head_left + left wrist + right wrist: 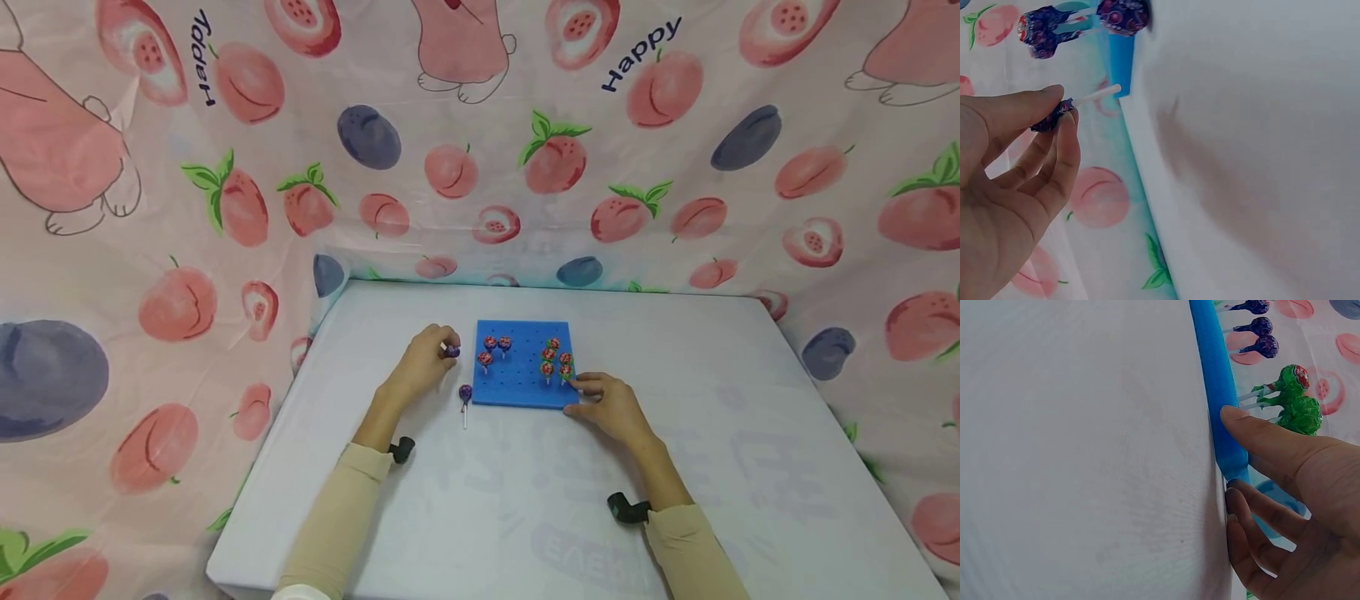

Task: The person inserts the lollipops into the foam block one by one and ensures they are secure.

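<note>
A blue board [517,388] with rows of small holes lies flat on the white table. Purple-wrapped lollipops [505,342] stand in its left part, and several green-and-red ones [547,367] stand in its right part. Just off the board's left edge, my left hand [423,360] pinches another purple lollipop [1054,119] by its head, between thumb and fingertips, the white stick pointing out free. One more purple lollipop [465,393] lies loose beside the board's front left corner. My right hand [611,408] holds the front right corner, thumb on the front edge, fingers at the side.
White cloth covers the tabletop [480,517] around the board. A fruit-printed curtain [480,167] hangs behind the table and along both sides. Dark wrist cameras [628,509] sit on both forearms.
</note>
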`<state>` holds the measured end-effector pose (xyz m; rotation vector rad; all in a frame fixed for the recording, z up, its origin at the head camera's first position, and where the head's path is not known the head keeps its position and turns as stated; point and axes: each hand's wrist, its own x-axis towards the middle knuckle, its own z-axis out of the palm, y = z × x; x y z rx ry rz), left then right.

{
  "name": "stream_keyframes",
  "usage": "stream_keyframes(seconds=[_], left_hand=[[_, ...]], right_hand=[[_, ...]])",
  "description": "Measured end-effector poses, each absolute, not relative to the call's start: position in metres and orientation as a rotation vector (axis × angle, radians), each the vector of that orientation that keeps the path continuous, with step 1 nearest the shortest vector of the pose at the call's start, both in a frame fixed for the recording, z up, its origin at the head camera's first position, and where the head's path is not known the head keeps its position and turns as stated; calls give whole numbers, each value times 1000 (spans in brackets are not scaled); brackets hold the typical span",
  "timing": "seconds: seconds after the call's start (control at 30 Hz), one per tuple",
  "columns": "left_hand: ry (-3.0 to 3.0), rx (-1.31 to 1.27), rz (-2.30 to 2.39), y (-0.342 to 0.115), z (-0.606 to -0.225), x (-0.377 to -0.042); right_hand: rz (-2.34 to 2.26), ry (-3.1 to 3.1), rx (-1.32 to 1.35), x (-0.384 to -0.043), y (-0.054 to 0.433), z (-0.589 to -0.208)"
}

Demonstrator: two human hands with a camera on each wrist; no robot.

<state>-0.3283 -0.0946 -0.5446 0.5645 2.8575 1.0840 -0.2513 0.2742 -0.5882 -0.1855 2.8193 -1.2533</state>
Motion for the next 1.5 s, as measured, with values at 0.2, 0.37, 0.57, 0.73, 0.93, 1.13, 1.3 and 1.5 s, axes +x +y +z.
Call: stream_keyframes(seconds=[0.2,0.37,0.57,0.73,0.93,1.13,1.3,1.5], left_hand=[[2864,598,1171,-99,-533,-330],[2873,651,1278,-99,-525,-331],[2902,748,1369,-95,-513,-330],[2924,846,1410,-89,-504,-332],[2879,988,1490,-82,-498,-331],[2832,1097,1504,-70,-498,-329],[2797,1193,1489,-60,-501,-328],[2801,1323,1421,-50,-505,-328]], right_hand=[[-1259,2822,-190,-252,273,-588],[-1263,2828,-197,-251,272,-586],[-1266,2824,-180,-250,272,-582],[-1260,2832,-194,-251,271,-583],[-1241,2854,-237,-253,270,-584],[-1243,2847,-218,-250,271,-585],[-1244,2846,-220,-250,273,-585],[-1247,2835,-225,-250,272,-584]])
